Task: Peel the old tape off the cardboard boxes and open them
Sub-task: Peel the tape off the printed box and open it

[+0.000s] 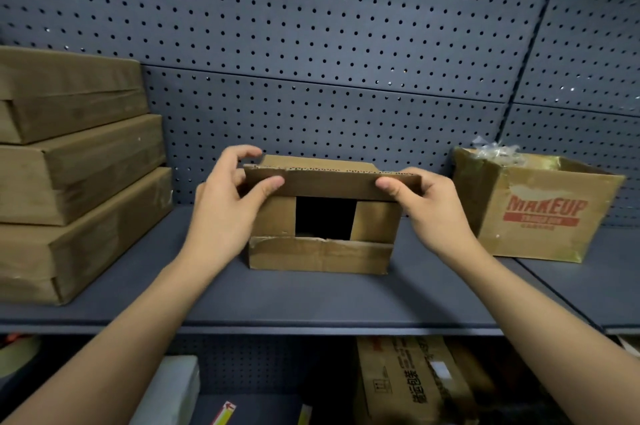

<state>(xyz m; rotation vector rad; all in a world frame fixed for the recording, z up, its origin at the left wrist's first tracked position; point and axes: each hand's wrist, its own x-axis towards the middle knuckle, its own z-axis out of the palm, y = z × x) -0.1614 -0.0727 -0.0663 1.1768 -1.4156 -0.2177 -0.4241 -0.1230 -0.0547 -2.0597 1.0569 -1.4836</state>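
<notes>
**While both my hands pinch the top flap**

As the small box [322, 251] sits on the shelf [311, 300] with its open end facing me, it lies directly between my wrists. My left hand [225, 210] grips the left end of the top flap [329, 182], thumb on its front face and fingers curled over the edge. My right hand [433, 206] pinches the right end, thumb in front, the other fingers hidden behind the cardboard. Both grips are narrow, closed to the flap's thickness.

Below it, two side flaps are folded inward with a dark gap between them, and one bottom flap lies along the front. I count one box in my hands and three flat boxes [76, 182] stacked to the left, well apart. One open MAKEUP box [540, 210] stands to the right, a crumpled clear wad [498, 151] at its rim.
</notes>
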